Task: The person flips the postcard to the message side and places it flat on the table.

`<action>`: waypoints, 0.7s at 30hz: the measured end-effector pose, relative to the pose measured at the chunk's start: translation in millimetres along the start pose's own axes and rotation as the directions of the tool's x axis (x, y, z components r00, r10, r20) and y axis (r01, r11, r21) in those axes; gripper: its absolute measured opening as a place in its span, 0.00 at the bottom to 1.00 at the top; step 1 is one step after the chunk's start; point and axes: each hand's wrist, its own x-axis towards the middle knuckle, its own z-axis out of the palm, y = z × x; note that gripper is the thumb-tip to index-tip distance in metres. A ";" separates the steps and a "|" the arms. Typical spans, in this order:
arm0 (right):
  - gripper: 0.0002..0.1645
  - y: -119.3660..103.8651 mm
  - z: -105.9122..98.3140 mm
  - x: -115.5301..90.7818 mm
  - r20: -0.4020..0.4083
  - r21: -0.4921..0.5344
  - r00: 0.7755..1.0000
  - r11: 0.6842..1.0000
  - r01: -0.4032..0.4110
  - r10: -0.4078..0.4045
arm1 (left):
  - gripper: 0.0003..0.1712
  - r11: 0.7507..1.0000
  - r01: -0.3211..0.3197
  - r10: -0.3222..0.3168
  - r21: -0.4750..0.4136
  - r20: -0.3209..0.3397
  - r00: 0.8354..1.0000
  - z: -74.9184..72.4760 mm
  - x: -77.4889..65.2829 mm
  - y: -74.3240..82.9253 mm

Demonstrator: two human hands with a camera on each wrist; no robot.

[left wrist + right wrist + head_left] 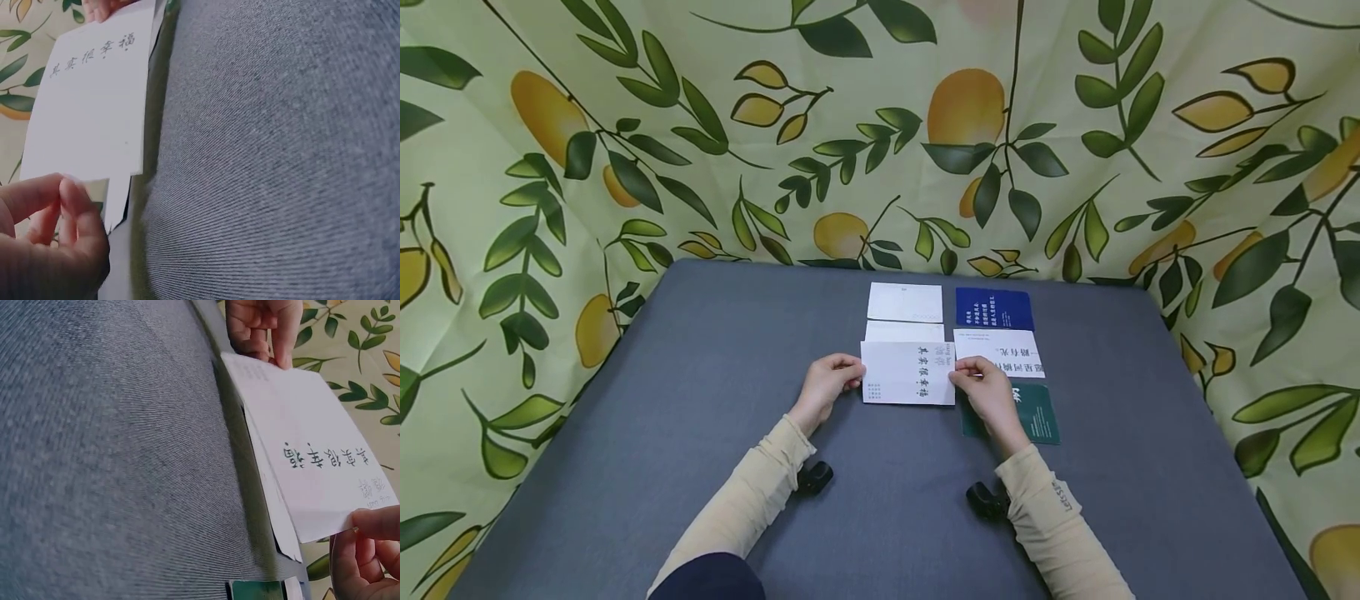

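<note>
Placing, it seems: left hand (824, 389) and right hand (989, 398), grips pinching the lettered card (891, 375) at either end, should lower it level.

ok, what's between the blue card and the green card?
A white card with writing, partly covered by the right hand; the head view shows it.

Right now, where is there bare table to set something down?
Bare tabletop lies left of the left hand, right of the blue card and green card, and between the sleeves. It is crowded around the right hand: the held white card, with more cards around it.
</note>
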 end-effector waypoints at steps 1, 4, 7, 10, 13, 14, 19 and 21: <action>0.11 0.1 -0.2 0.2 0.000 0.006 1.000 1.000 0.005 -0.005 | 0.10 1.000 0.012 -0.012 -0.024 0.012 1.000 0.1 0.3 0.4; 0.10 0.4 -1.2 0.6 -0.004 0.015 1.000 1.000 0.015 -0.015 | 0.12 0.998 0.028 -0.026 -0.061 0.036 0.999 0.8 1.3 0.9; 0.10 1.6 -1.8 1.0 -0.002 0.018 1.000 1.000 0.024 -0.024 | 0.12 0.999 0.009 -0.007 -0.043 0.030 1.000 1.6 1.6 1.0; 0.10 2.1 -2.0 0.9 0.004 0.030 0.999 0.999 0.036 -0.036 | 0.10 0.999 -0.020 0.021 -0.035 0.021 1.000 2.2 0.9 1.8; 0.11 1.1 -2.8 0.3 0.005 0.063 0.999 0.997 0.040 -0.040 | 0.10 0.996 -0.038 0.041 -0.077 0.037 0.998 2.9 0.0 2.6; 0.11 0.3 -3.4 -0.1 0.003 0.075 0.999 0.996 0.042 -0.042 | 0.11 0.994 -0.042 0.048 -0.100 0.050 0.998 2.8 -0.1 2.6; 0.12 -3.5 -7.8 0.3 0.010 0.179 0.999 0.983 0.038 -0.040 | 0.15 0.986 -0.036 0.056 -0.164 0.123 0.991 0.8 -1.4 3.8; 0.12 -3.6 -8.8 0.8 0.014 0.219 0.999 0.975 0.046 -0.050 | 0.15 0.985 -0.037 0.059 -0.166 0.132 0.989 -0.1 -1.6 4.4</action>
